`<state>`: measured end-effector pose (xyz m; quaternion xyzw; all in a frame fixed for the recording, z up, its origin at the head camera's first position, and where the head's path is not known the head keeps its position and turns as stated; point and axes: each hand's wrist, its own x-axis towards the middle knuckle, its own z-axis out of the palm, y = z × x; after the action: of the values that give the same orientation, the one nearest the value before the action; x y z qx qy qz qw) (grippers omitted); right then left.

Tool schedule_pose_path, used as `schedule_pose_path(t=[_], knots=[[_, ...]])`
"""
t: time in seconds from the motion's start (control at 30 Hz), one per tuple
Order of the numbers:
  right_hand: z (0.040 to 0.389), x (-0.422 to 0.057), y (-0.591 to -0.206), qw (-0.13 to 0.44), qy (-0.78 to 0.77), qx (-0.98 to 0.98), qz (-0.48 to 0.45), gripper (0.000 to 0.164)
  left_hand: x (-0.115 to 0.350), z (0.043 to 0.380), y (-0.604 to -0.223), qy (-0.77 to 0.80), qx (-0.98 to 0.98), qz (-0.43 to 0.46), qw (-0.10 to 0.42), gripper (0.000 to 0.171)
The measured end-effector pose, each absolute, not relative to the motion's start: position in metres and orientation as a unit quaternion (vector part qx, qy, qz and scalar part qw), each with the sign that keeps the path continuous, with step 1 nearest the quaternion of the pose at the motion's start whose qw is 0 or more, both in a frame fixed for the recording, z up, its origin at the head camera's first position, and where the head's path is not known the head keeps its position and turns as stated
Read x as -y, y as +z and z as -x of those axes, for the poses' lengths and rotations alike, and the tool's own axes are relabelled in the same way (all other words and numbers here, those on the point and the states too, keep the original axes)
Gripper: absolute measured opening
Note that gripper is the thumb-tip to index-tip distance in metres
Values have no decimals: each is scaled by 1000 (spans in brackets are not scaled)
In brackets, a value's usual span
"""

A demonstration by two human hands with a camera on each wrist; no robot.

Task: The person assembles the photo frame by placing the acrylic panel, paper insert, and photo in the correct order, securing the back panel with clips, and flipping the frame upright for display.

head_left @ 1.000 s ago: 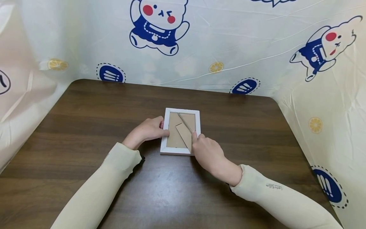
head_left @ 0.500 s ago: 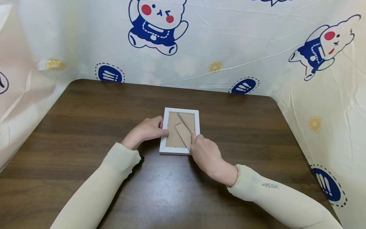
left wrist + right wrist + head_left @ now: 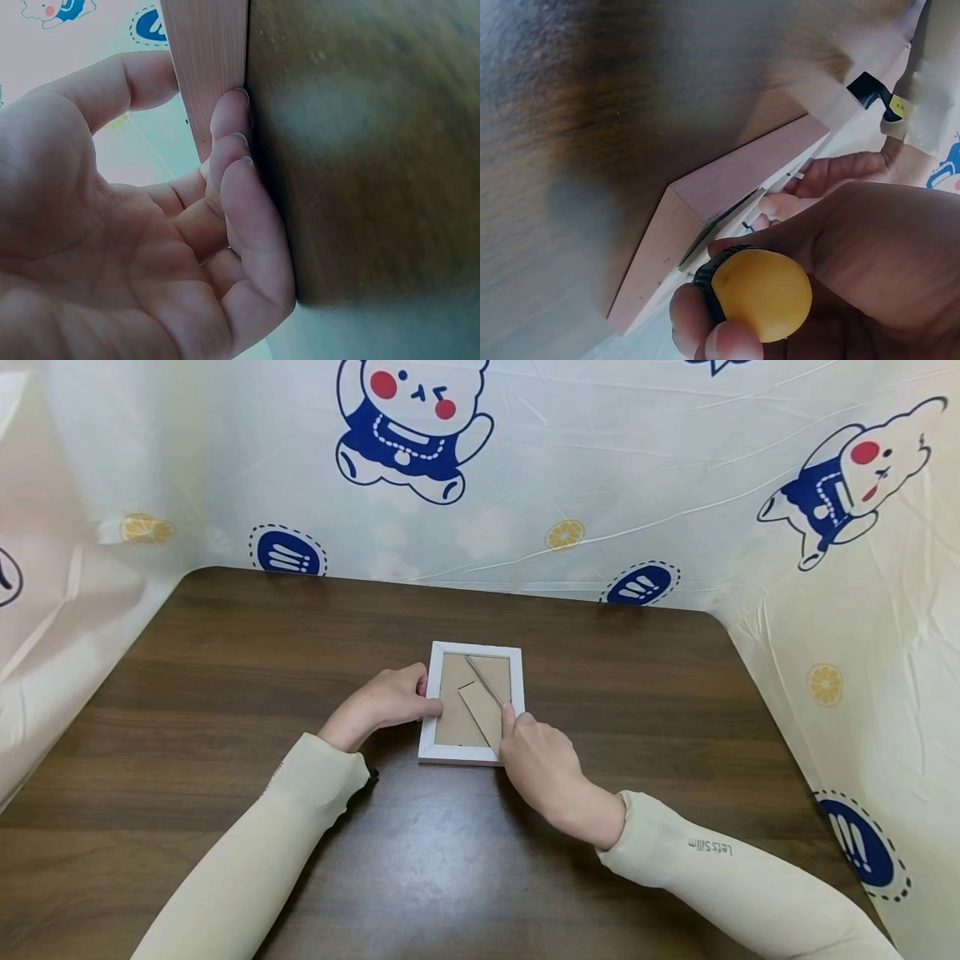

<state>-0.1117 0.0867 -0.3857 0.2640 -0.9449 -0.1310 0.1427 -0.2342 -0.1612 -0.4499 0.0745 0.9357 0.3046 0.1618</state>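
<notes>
A white picture frame point(image 3: 517, 672) lies face down on the table, its brown backing board point(image 3: 453, 722) showing. A slanted stand flap point(image 3: 486, 710) crosses that board. My left hand point(image 3: 386, 697) holds the frame's left side, thumb on top; in the left wrist view its other fingers point(image 3: 255, 202) rest against the wooden edge. My right hand point(image 3: 542, 762) grips a screwdriver point(image 3: 486, 682) by its yellow and black handle point(image 3: 769, 292). The thin metal shaft slants over the backing, its tip right at the frame's inner top edge. The hand hides the frame's lower right corner.
The dark wooden table point(image 3: 315, 635) reaches back to a printed curtain point(image 3: 495, 468), which also hangs at the left and right sides. A dark strap piece point(image 3: 870, 90) shows at the left wrist in the right wrist view.
Hands, frame and screwdriver keep nearly the same pose. The head view has shifted very slightly, and the right forearm sits a little further left than a second ago.
</notes>
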Motion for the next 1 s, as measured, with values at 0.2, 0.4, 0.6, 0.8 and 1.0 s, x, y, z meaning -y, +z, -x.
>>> schedule_pose_path(t=[0.2, 0.4, 0.6, 0.8, 1.0], knots=[[113, -88, -386, 129, -131, 947, -265, 41, 165, 244, -467, 306, -936, -65, 163, 35], [120, -93, -377, 47, -113, 953, -279, 45, 164, 239, -458, 305, -934, -64, 174, 35], [135, -108, -356, -74, -48, 956, -279, 56, 158, 219, -425, 317, -928, -83, 176, 33], [148, -125, -333, -97, -21, 956, -275, 54, 153, 210, -409, 316, -928, -81, 182, 30], [156, -140, -308, -82, 29, 956, -280, 51, 155, 212, -412, 315, -928, -82, 180, 31]])
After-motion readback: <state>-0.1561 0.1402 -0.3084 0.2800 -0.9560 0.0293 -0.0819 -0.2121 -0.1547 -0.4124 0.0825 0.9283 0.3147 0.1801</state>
